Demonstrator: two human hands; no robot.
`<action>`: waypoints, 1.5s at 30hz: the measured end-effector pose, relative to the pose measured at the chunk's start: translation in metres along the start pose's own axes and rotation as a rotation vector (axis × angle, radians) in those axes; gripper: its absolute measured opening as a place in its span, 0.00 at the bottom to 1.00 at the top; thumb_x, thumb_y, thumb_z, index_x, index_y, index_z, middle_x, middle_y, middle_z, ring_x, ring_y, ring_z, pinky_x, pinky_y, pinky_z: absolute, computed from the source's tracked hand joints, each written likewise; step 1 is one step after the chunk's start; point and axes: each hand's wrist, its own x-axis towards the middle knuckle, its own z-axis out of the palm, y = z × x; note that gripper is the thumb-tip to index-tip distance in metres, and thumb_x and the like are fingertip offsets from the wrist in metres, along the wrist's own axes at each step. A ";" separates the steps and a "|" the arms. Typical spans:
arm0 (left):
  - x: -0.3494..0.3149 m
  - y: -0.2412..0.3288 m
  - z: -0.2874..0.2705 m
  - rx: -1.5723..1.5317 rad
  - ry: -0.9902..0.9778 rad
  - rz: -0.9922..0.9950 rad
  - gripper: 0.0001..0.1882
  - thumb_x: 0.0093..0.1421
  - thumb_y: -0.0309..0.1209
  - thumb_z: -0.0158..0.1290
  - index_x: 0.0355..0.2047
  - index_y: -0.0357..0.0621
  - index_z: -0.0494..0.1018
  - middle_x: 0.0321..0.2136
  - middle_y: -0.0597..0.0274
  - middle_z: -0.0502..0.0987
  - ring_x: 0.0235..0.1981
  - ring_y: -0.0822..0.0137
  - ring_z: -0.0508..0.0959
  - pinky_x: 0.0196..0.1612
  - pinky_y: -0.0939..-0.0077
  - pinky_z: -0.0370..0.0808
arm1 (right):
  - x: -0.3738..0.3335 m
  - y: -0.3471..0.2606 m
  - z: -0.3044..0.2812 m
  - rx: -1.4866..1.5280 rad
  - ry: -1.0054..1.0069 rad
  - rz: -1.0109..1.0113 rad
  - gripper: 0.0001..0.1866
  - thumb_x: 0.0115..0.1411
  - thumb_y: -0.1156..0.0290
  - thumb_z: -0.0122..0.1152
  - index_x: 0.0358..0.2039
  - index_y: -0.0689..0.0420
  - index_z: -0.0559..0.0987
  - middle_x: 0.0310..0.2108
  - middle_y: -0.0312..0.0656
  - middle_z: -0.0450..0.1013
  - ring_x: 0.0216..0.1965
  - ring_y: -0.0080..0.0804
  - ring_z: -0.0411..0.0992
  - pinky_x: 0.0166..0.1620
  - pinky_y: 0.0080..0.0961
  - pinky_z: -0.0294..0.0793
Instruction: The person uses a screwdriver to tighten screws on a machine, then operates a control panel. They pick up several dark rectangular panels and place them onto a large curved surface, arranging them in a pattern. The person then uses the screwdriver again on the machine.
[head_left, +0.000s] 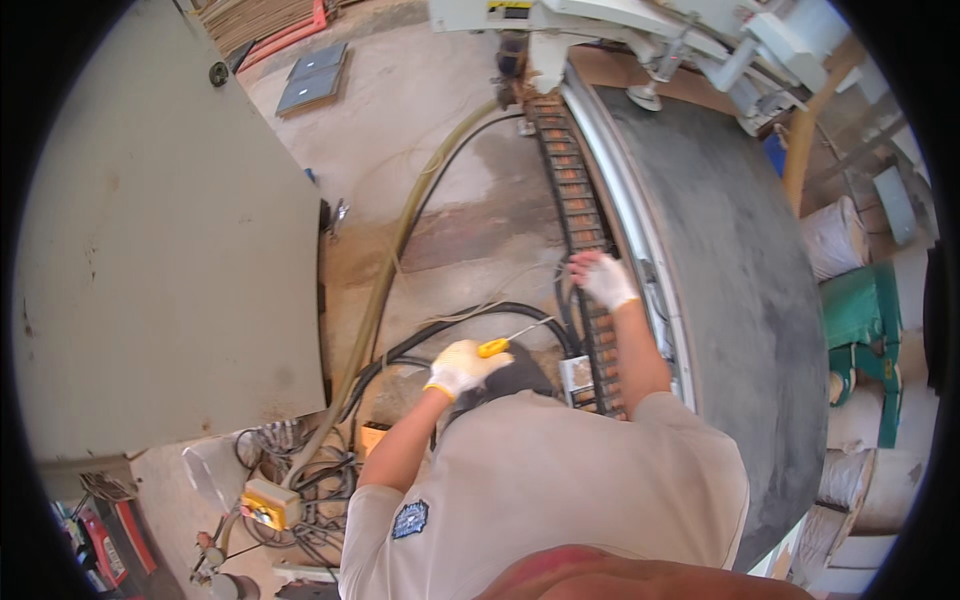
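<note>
My left hand [464, 368], in a white glove with a yellow cuff, is closed round the yellow handle of a screwdriver [493, 347]. Its thin metal shaft points up and to the right, towards the black cables [505, 308]. Farther right, my right hand [604, 280], in a pale glove with reddish fingertips, is over the cable drag chain [571, 190]. Its fingers are bent together beside a looped black cable; what they grip, if anything, is hidden. A small white box [577, 375] sits by the chain, nearer to me.
A large grey cabinet [170, 260] stands on the left. Along the right runs a machine bed [720, 300] with a dark top and metal rail [625, 220]. A thick hose [410, 210] crosses the floor. Tangled cables and a yellow control box [270, 505] lie at lower left.
</note>
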 end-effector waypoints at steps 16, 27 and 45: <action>0.372 -0.151 -0.416 -0.179 0.276 -0.320 0.30 0.61 0.57 0.61 0.47 0.42 0.83 0.41 0.44 0.85 0.44 0.47 0.84 0.48 0.57 0.78 | 0.463 -0.089 0.076 -0.048 0.547 -0.020 0.38 0.72 0.40 0.51 0.66 0.61 0.66 0.56 0.56 0.74 0.51 0.49 0.78 0.52 0.46 0.80; 0.676 -0.154 -0.699 -0.024 0.489 -0.056 0.29 0.64 0.57 0.56 0.43 0.42 0.82 0.36 0.40 0.83 0.41 0.40 0.83 0.42 0.48 0.77 | 0.700 -0.192 0.287 -0.086 0.332 -0.084 0.42 0.71 0.35 0.46 0.71 0.58 0.61 0.60 0.55 0.70 0.52 0.48 0.76 0.47 0.43 0.80; 1.223 0.110 -1.063 0.694 -0.009 0.596 0.26 0.64 0.52 0.47 0.38 0.43 0.84 0.37 0.43 0.84 0.41 0.40 0.83 0.45 0.48 0.79 | 0.874 -0.178 0.464 0.645 1.460 -1.279 0.19 0.66 0.54 0.53 0.47 0.52 0.82 0.47 0.41 0.80 0.46 0.41 0.78 0.46 0.42 0.78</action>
